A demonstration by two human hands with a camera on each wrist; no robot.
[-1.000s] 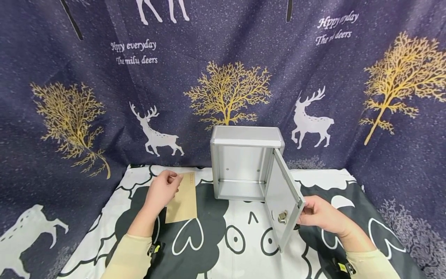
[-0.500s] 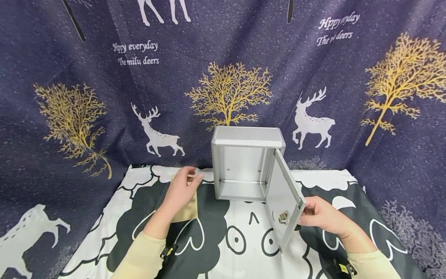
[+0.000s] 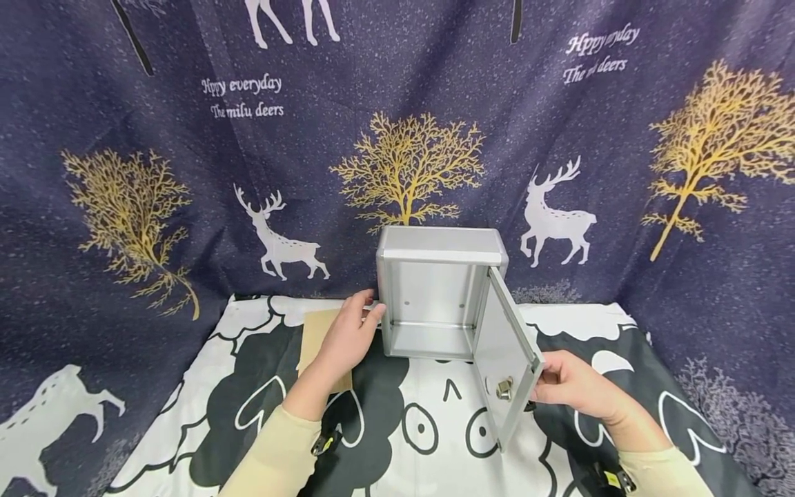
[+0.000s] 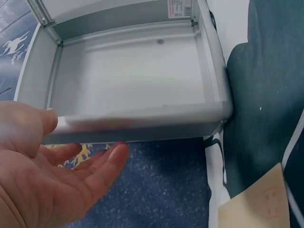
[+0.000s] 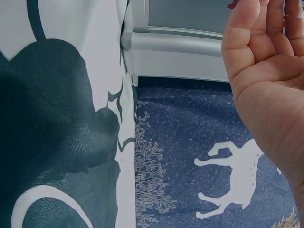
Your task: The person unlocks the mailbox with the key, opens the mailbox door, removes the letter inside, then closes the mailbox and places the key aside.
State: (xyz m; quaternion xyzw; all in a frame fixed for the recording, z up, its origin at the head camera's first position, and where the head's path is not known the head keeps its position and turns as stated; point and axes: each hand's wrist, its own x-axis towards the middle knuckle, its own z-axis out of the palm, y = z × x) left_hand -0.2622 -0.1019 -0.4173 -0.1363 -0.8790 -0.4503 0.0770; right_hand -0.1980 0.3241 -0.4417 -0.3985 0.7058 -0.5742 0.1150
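The left hand (image 3: 348, 338) has crossed from above the envelope (image 3: 313, 335) to the metal box (image 3: 441, 239) near the tabletop's (image 3: 428, 476) back edge, grip released; the right hand (image 3: 574, 382) still grasps the door (image 3: 502, 338), so both work there.

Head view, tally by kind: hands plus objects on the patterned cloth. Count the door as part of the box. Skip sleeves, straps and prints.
Metal box: 1 (silver-grey box, door swung open)
Envelope: 1 (tan envelope, partly covered)
Hands: 2 (left hand, right hand)
Total: 4
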